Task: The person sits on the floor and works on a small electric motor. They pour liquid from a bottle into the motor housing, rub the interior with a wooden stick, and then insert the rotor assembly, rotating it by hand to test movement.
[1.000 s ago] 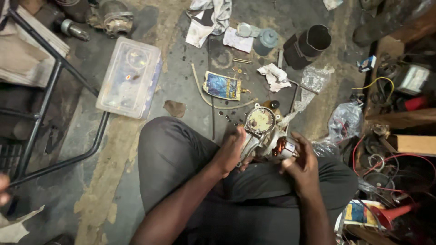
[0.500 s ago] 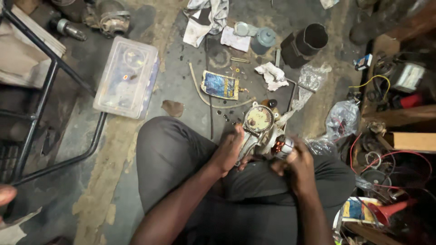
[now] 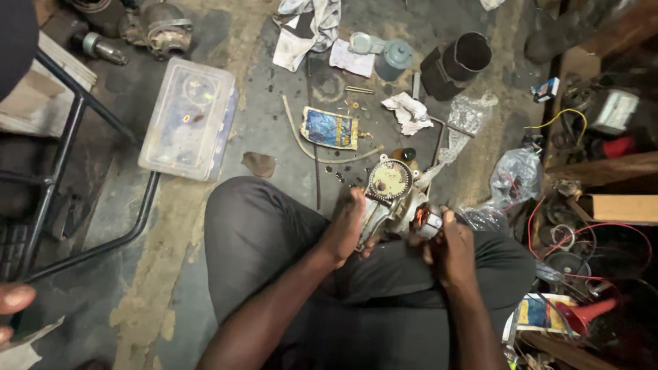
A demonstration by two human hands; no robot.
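Observation:
I sit on the floor with a small metal motor assembly (image 3: 391, 195) between my knees; it has a round yellowish geared disc on top and copper windings at its right side. My left hand (image 3: 348, 229) grips the assembly's left side from below. My right hand (image 3: 449, 247) is closed around the winding end of the same assembly. Small screws and metal bits (image 3: 353, 106) lie scattered on the floor just beyond it.
A clear plastic box (image 3: 188, 120) lies to the left, a blue-and-yellow packet (image 3: 329, 128) ahead, rags (image 3: 308, 24) and a black cylinder (image 3: 456, 62) farther off. Plastic bags (image 3: 514, 178), wires and wooden pieces crowd the right. A black metal frame (image 3: 75, 130) stands left. Another person's fingers (image 3: 14, 301) show at the left edge.
My right hand has shifted slightly on the winding end of the assembly; my left hand keeps its grip. The view has drifted a little.

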